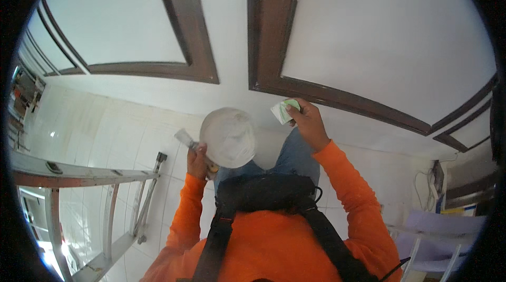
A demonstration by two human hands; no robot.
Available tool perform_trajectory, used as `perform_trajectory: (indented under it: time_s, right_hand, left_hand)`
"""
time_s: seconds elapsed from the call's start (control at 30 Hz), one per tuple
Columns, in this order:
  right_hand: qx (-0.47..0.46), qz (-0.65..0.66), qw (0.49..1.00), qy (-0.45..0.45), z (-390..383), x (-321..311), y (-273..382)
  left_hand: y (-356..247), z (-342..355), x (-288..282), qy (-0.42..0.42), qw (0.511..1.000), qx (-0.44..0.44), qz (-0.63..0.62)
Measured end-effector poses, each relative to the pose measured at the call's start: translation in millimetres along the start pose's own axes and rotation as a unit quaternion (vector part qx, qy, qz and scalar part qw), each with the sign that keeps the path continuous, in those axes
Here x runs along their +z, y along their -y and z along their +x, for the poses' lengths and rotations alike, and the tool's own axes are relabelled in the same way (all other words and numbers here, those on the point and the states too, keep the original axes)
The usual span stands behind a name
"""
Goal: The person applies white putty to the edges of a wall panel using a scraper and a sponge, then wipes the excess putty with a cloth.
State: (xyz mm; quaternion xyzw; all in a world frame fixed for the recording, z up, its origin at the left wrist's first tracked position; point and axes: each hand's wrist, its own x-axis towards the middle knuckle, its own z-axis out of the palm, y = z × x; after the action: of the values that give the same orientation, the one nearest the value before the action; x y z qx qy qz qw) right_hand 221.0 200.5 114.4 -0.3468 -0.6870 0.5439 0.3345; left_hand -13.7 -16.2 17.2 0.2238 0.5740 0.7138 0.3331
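Observation:
My left hand (198, 159) is closed around a scraper (184, 136) with a pale flat blade, and at the side of a round white container (227, 133) with whitish material inside; exactly how it grips the container is hidden. My right hand (310, 126) pinches a small green-and-white folded piece (282, 111), perhaps paper, near the white wall (232, 44) below a dark brown wooden moulding (266, 29). Both hands are raised over my jeans.
An aluminium ladder (79, 175) stands at the left on the white tiled floor (110, 123). At the lower right are a purple chair (432, 245) and cables (421, 182) beside the wall. Further moulding frames (456, 134) line the wall.

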Motion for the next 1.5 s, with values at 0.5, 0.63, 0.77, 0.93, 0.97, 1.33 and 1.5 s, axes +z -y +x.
perform_trajectory:
  time_s: [0.5, 0.63, 0.77, 0.93, 0.97, 1.33, 1.5]
  right_hand:
    - [-0.092, -0.07, 0.991, 0.073, -9, 23, -6]
    - [-0.115, -0.126, 0.985, 0.03, -8, 23, -1]
    - [-0.12, -0.199, 0.972, 0.016, -7, 31, -5]
    - [-0.139, -0.214, 0.966, 0.039, -7, 42, -16]
    - [-0.153, -0.2, 0.967, 0.045, -8, 44, -18]
    - [0.065, 0.282, 0.957, 0.022, 0, 17, -13]
    - [0.003, 0.317, 0.941, -0.116, 8, 1, -16]
  left_hand:
    - [-59, -3, 69, 0.037, 0.991, 0.105, 0.077]
    - [-62, -5, 78, 0.02, 0.994, 0.071, 0.084]
    - [-58, -5, 92, 0.01, 0.988, 0.104, 0.115]
    - [-53, -5, 100, 0.011, 0.971, 0.185, 0.15]
    - [-58, -10, 102, 0.025, 0.98, 0.133, 0.147]
    - [-50, -3, 99, 0.039, 0.985, 0.087, 0.145]
    - [-16, 8, 70, 0.037, 0.995, 0.07, 0.069]
